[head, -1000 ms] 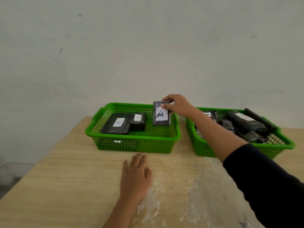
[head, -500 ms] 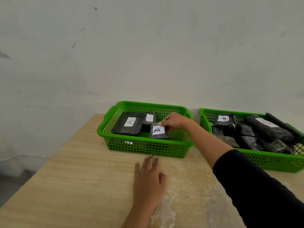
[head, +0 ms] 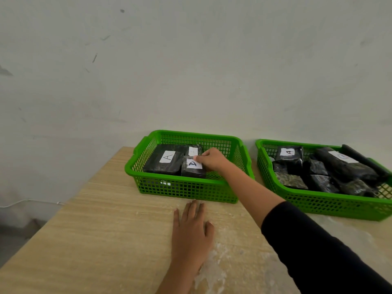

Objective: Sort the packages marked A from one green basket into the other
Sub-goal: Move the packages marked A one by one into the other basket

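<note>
Two green baskets stand side by side at the table's far edge. In the left basket (head: 186, 190) lie a large black package labelled A (head: 163, 161), a smaller one behind it (head: 194, 150), and a small black package marked A (head: 193, 169) near the front wall. My right hand (head: 212, 159) reaches into this basket and pinches the small package at its right edge. My left hand (head: 191, 232) rests flat on the table in front of the basket. The right basket (head: 331, 203) holds several black packages, one with an A label (head: 289, 153).
The wooden table (head: 106, 230) has a whitish smear by my left hand. Its left edge drops off to the floor. A plain white wall rises right behind both baskets. A long black roll (head: 364, 161) leans on the right basket's back rim.
My right hand carried the small A package from above the left basket's back right down to its front, where the package now lies. The left hand stayed flat on the table.
</note>
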### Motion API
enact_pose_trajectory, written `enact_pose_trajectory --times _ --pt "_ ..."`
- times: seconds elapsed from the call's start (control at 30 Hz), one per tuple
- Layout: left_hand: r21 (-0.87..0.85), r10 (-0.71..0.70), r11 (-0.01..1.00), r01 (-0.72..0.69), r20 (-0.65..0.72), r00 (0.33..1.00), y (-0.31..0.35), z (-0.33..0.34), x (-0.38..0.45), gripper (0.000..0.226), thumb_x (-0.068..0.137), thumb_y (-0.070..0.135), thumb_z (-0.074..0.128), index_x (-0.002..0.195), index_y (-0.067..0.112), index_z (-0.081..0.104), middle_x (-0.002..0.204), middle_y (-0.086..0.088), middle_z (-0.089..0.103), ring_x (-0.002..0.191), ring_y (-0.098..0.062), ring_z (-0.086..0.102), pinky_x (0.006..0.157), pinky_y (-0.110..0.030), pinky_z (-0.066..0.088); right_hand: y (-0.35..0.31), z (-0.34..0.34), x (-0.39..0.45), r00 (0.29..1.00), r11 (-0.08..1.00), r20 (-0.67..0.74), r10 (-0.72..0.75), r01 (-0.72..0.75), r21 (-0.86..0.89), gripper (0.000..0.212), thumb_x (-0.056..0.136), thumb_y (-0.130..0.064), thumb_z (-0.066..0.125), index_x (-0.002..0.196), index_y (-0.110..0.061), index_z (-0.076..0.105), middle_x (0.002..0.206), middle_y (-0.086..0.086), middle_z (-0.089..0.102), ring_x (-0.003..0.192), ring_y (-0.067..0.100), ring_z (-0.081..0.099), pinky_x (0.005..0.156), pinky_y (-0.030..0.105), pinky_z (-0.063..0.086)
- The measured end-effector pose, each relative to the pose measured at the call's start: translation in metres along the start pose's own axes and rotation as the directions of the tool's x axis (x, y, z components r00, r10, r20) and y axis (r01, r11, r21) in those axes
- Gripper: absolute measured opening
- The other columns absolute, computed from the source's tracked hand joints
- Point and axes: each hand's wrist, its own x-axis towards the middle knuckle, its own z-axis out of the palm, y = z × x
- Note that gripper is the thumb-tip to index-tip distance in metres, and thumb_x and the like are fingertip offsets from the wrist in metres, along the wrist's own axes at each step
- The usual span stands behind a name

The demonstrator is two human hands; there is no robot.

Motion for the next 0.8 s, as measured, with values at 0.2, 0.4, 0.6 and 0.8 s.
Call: enact_pose_trajectory --times 0.2,0.4,0.6,0.8 --pt "0.003 -0.001 1.000 0.001 -0.014 1.000 0.000 0.001 0.000 0.056 0.098 0.035 0.026 0.152 0.024 0.016 0.161 0.009 0.008 0.147 -0.005 0.001 0.120 -0.040 -0.009 0.000 -0.015 -0.013 0.920 0.983 0.367 0.135 -0.171 0.070 0.072 0.076 -0.028 0.075 0.138 -0.015 0.041 0.151 0.004 0.030 0.136 0.025 0.032 0.102 0.040 0.037" --pt "0.002 -0.006 1.000 0.006 -0.012 1.000 0.000 0.001 0.000 0.056 0.098 0.035 0.027 0.152 0.024 0.016 0.161 0.009 0.008 0.147 -0.006 0.001 0.119 -0.040 -0.010 0.002 -0.004 -0.019 0.994 0.996 0.093 0.054 -0.047 -0.070 0.103 0.067 -0.048 0.080 0.143 -0.008 0.024 0.146 0.011 0.038 0.125 0.028 0.046 0.100 0.038 0.045" --pt "-0.002 -0.004 1.000 0.004 -0.008 1.000 0.000 0.001 0.001 0.057 0.098 0.035 0.026 0.152 0.023 0.016 0.162 0.007 0.008 0.148 -0.008 0.001 0.119 -0.040 -0.010 -0.006 0.010 -0.017 0.998 0.993 0.045 0.046 -0.041 -0.111 0.098 0.073 -0.059 0.070 0.139 -0.002 0.026 0.133 0.012 0.043 0.115 0.023 0.046 0.087 0.031 0.039" --pt "-0.004 -0.005 1.000 0.005 -0.023 1.000 -0.001 0.002 0.001 0.056 0.098 0.035 0.027 0.152 0.024 0.017 0.161 0.008 0.010 0.147 -0.006 0.001 0.120 -0.040 -0.009 -0.002 -0.005 -0.017 0.965 0.994 0.247 0.082 -0.097 0.049 0.074 0.075 -0.029 0.077 0.137 -0.016 0.037 0.144 0.007 0.036 0.121 0.023 0.046 0.080 0.030 0.053"
